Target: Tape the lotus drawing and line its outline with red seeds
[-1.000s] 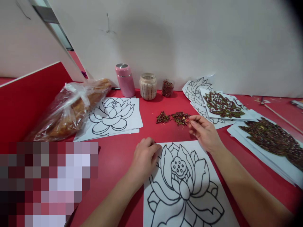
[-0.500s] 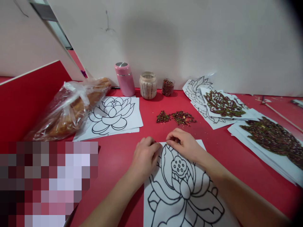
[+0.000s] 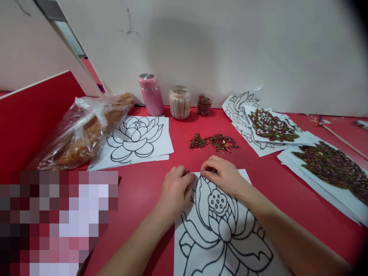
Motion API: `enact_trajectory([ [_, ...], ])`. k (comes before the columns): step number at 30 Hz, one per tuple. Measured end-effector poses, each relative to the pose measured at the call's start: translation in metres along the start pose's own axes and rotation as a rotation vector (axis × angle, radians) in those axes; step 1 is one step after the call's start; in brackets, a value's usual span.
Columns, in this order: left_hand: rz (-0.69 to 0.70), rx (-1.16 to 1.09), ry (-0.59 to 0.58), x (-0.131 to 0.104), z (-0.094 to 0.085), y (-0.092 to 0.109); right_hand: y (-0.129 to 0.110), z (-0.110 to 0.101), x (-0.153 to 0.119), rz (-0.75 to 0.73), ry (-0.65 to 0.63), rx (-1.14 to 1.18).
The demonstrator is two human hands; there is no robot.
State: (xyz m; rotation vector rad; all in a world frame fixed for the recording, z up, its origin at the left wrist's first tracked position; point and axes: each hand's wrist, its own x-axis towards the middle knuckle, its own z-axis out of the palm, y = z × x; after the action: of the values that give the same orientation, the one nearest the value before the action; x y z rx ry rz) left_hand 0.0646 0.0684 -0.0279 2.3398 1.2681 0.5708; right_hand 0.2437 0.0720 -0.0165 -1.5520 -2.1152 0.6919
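Observation:
A white sheet with a black-outlined lotus drawing [image 3: 225, 230] lies in front of me on the red table. At its top left edge my left hand [image 3: 178, 188] rests with curled fingers, thumb and forefinger together. My right hand [image 3: 222, 176] is over the top edge, its thumb and forefinger pinched at the tip of the tallest petal. The two hands' fingertips are a small gap apart. Anything between either hand's fingertips is too small or hidden to make out. Just beyond the hands lie two small piles of green and dark red beans, a left pile [image 3: 198, 141] and a right pile [image 3: 222, 142].
Along the back stand a pink flask [image 3: 151, 96], an open glass jar [image 3: 179, 103] and a small cup of beans [image 3: 204, 105]. At left, a plastic bag of brown food [image 3: 86, 134] overlaps lotus sheets [image 3: 136, 143]. Bean-covered sheets [image 3: 330, 168] lie at right. The lower left is pixelated.
The view has tilted very slightly. My right fingertips have shifted a touch left at the petal tip; the left hand and the sheet stay put.

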Motion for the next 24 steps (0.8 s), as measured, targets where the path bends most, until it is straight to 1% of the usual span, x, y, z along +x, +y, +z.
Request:
enact_trajectory([
  [7, 0.005, 0.0, -0.001, 0.0, 0.001, -0.001, -0.002, 0.002, 0.0, 0.011, 0.01, 0.006],
  [8, 0.006, 0.001, -0.002, 0.0, 0.001, -0.001, -0.002, 0.004, 0.001, 0.011, 0.015, 0.021],
  [10, 0.007, 0.003, -0.006, 0.0, 0.0, 0.0, 0.0, 0.004, 0.002, 0.021, 0.051, 0.129],
  [12, 0.01, 0.007, -0.015, 0.0, -0.001, 0.0, 0.004, -0.003, 0.003, 0.044, 0.128, 0.273],
  [14, 0.013, 0.013, -0.023, -0.001, -0.002, 0.001, 0.012, -0.017, 0.001, 0.073, 0.245, 0.356],
  [17, 0.022, 0.026, -0.022, -0.002, -0.003, 0.002, 0.029, -0.042, -0.019, 0.134, 0.45, 0.313],
  [18, 0.03, 0.035, -0.018, -0.003, -0.002, 0.002, 0.035, -0.047, -0.029, 0.164, 0.471, 0.268],
  [20, 0.046, 0.061, -0.009, -0.003, -0.002, 0.002, 0.045, -0.05, -0.05, 0.144, 0.418, 0.136],
  [22, 0.054, 0.09, 0.002, -0.004, -0.001, 0.002, 0.053, -0.044, -0.069, 0.057, 0.324, -0.026],
  [24, 0.058, 0.112, 0.012, -0.004, 0.0, 0.002, 0.057, -0.035, -0.079, -0.018, 0.276, -0.177],
])
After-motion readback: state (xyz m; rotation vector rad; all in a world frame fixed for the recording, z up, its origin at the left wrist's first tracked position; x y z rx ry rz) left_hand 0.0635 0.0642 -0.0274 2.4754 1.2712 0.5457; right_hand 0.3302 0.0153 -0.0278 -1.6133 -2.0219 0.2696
